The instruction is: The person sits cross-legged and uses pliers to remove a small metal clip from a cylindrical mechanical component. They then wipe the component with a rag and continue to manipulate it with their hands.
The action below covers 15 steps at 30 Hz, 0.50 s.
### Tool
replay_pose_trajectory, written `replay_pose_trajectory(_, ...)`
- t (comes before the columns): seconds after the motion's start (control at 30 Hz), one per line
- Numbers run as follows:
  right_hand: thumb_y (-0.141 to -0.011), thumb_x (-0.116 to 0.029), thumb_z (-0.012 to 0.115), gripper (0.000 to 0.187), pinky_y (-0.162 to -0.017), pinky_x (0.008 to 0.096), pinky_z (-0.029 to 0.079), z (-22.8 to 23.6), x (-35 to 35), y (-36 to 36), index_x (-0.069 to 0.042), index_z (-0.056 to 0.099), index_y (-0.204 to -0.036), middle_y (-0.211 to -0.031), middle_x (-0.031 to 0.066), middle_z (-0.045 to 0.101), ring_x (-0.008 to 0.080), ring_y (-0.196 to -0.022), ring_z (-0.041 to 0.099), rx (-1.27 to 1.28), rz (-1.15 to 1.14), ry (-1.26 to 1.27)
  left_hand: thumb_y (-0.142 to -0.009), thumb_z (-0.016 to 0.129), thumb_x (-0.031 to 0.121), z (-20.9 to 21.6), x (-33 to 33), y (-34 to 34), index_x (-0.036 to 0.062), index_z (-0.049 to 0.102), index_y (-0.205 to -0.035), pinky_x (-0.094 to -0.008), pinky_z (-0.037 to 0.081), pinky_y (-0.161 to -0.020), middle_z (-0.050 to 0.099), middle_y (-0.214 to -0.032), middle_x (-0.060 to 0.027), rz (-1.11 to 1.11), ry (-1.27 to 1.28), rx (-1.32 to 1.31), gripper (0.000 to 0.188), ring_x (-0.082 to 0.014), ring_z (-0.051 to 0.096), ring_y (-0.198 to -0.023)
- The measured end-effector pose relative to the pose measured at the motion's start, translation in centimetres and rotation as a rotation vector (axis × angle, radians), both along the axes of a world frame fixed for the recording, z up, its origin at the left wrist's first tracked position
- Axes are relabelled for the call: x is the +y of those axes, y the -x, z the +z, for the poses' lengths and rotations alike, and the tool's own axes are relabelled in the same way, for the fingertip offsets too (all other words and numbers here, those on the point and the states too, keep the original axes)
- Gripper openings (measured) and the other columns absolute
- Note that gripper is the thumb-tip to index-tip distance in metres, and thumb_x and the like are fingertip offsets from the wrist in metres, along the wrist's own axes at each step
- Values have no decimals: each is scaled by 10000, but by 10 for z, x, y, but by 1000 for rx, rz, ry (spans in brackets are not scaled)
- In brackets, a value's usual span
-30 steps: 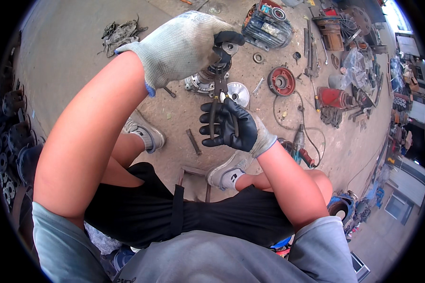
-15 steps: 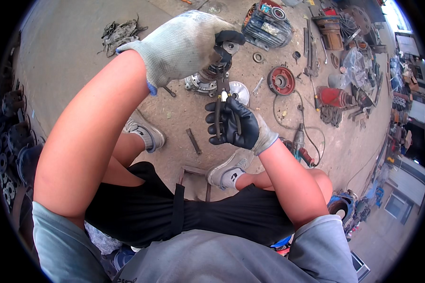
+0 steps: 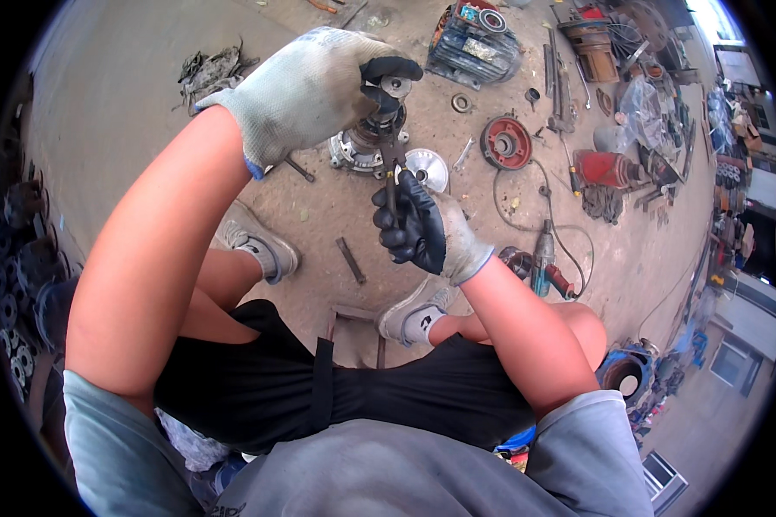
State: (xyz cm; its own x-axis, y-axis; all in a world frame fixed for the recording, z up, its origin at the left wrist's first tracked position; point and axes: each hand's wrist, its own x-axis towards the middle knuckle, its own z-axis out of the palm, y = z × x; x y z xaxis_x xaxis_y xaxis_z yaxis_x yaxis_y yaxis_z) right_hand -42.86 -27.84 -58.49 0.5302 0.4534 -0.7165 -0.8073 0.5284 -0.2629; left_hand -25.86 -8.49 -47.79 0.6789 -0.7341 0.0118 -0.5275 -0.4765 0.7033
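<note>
My left hand (image 3: 315, 86), in a pale glove with black-coated fingers, is wrapped round the upper end of a metal shaft (image 3: 396, 87). The shaft stands up from a silver flanged housing (image 3: 347, 155) on the ground. Closed round the handles of a pair of pliers (image 3: 392, 157), my right hand (image 3: 416, 226) wears the same kind of glove. The jaws of the pliers reach the shaft just below my left fingers; what they grip there is too small to tell. Beside the pliers lies a round silver cover (image 3: 428, 170).
An electric motor (image 3: 474, 47) stands ahead to the right, near a red round cover (image 3: 506, 143) and a small ring (image 3: 462, 102). A corded power tool (image 3: 544, 257) lies by my right foot. A flat metal bar (image 3: 351, 260) lies between my feet, and a rag (image 3: 211, 76) at far left.
My right fingers have closed further, bringing the plier handles together. Both hands have shifted slightly left in the picture, along with the whole scene. The left hand keeps its grip on the shaft.
</note>
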Motion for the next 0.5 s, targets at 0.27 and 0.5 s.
replay_pose_trajectory(0.27,-1037,-642,531,572,-506,273,362,5,-2,1,-92,615,-1169,-866,18,573,136,-644,509,-49,13,72,-884,796,124,-4,0,-3,132,757,-1225,-392,555,-799,739,-980,-137,-18,12,-73,343,-281,686,-841)
replay_pose_trajectory(0.5,-1041,-627,538,545,-467,244,323,9,3,2,-101,611,-1164,-847,11,572,107,-621,514,-55,-8,104,-886,798,123,0,-1,-1,134,749,-1244,-393,553,-797,735,-966,-140,-1,-10,-41,361,-282,684,-837)
